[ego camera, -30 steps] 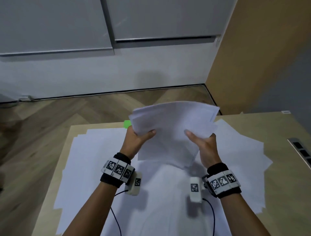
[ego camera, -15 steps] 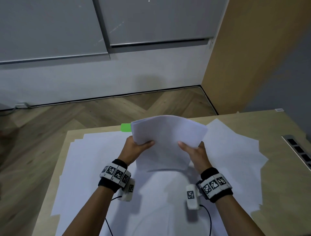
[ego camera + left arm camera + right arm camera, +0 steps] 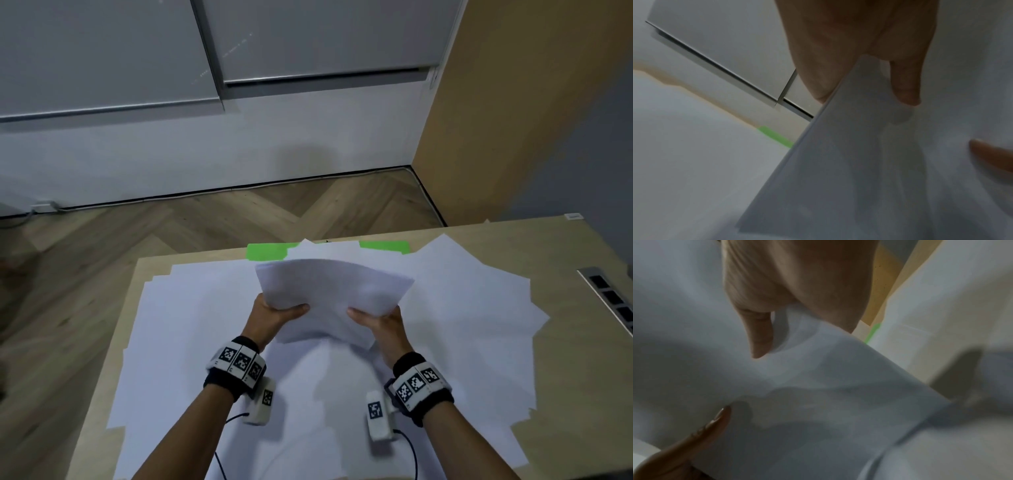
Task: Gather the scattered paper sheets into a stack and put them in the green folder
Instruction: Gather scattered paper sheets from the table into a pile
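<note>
I hold a bundle of white paper sheets [image 3: 329, 294] just above the table, its near edge low and its top bowed. My left hand [image 3: 274, 313] grips its left side, thumb on top; my right hand [image 3: 380, 318] grips the right side the same way. The left wrist view shows the bundle's edge [image 3: 838, 146] with my thumb on its face. In the right wrist view my thumb presses the sheets [image 3: 818, 386]. The green folder [image 3: 267, 251] lies at the table's far edge, mostly covered by paper. More loose sheets [image 3: 191, 342] cover the table.
The wooden table [image 3: 113, 359] ends at the left and far sides, with parquet floor [image 3: 171, 233] beyond. A strip of power sockets [image 3: 613, 301] is set into the table at the right. A wooden panel [image 3: 496, 120] stands at the back right.
Both hands have brought the bundle down toward the table and squared it into a tighter stack. The camera tilted, so more of the green folder shows.
</note>
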